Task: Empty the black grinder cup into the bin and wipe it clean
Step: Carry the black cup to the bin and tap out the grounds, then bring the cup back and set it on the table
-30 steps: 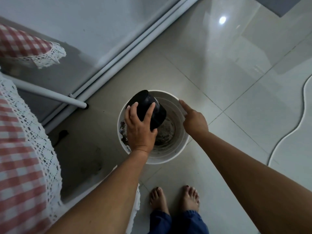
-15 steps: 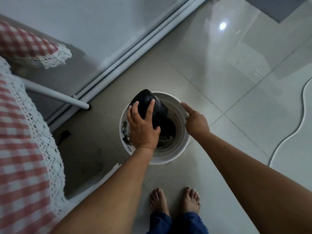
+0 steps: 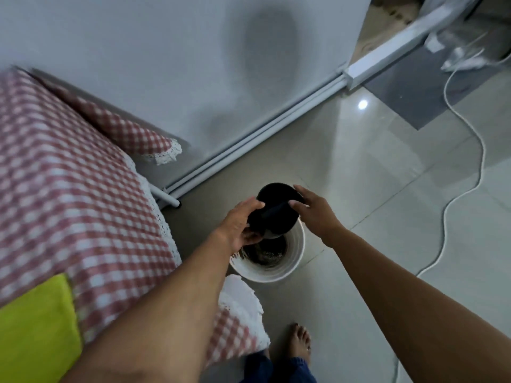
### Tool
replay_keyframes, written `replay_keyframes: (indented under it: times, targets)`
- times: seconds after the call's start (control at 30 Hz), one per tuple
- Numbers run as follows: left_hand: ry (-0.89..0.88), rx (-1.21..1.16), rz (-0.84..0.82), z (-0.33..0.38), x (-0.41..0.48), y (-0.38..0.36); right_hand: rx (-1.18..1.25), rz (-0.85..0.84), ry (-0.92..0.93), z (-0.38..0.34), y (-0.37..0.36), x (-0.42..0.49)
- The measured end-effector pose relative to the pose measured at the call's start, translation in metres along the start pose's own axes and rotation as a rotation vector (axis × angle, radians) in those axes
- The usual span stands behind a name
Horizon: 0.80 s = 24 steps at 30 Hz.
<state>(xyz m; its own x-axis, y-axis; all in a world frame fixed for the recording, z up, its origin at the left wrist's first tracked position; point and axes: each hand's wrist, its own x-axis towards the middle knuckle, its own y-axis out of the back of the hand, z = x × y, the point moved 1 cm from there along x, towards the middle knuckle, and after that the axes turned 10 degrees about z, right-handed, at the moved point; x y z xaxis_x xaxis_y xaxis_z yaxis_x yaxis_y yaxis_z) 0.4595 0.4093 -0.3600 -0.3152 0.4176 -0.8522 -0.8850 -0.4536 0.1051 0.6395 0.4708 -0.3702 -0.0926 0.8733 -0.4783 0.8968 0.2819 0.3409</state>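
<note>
The black grinder cup (image 3: 276, 210) hangs tilted over the white round bin (image 3: 296, 252) on the floor. My left hand (image 3: 240, 225) grips the cup from its left side, fingers wrapped under it. My right hand (image 3: 315, 211) rests its spread fingers on the cup's right side. Dark grounds lie at the bottom of the bin. Which way the cup's mouth faces is hard to tell in the motion blur.
A table with a red-and-white checked cloth (image 3: 69, 189) and lace edge stands at the left, with a lime green cloth (image 3: 33, 327) on it. A white cable (image 3: 475, 150) runs over the tiled floor at the right. The wall and skirting rail (image 3: 249, 142) lie behind the bin.
The view has swung up and back. My right hand has left the bin's rim and come onto the cup. The cup has risen a little above the bin.
</note>
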Motion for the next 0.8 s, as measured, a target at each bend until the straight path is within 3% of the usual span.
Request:
replay_keyframes:
  times: [0.13, 0.4, 0.8]
  targets:
    - [0.059, -0.064, -0.072, 0.028, -0.067, 0.024, 0.101, 0.015, 0.044, -0.071, 0.023, -0.046]
    - [-0.107, -0.15, -0.014, 0.079, -0.192, 0.068, 0.194, 0.003, 0.068, -0.196, 0.044, -0.138]
    - [-0.316, -0.316, 0.173, 0.089, -0.292, 0.207, 0.29, -0.07, 0.092, -0.292, -0.05, -0.238]
